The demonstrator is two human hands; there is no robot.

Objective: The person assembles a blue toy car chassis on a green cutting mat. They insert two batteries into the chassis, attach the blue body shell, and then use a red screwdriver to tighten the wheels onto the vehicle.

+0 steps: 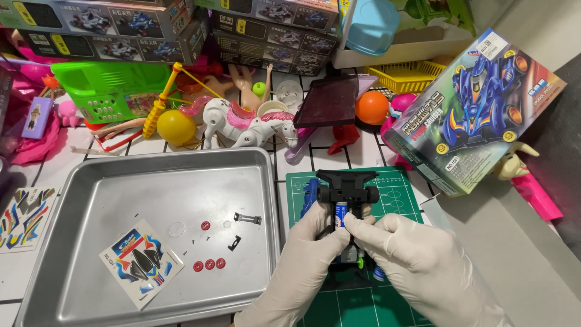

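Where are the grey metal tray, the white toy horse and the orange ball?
Grey metal tray [78,200]: head view, bare floor.
White toy horse with pink mane [251,124]: head view, body.
Orange ball [371,107]: head view, middle.

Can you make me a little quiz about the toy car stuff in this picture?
1. True or false: both hands, the left hand and the right hand, wear white gloves.
2. Where do the small red discs lie? A) in the metal tray B) on the green mat C) on the car box
3. What colour is the toy car chassis held over the mat?

Key: 1 true; 2 A; 3 black.
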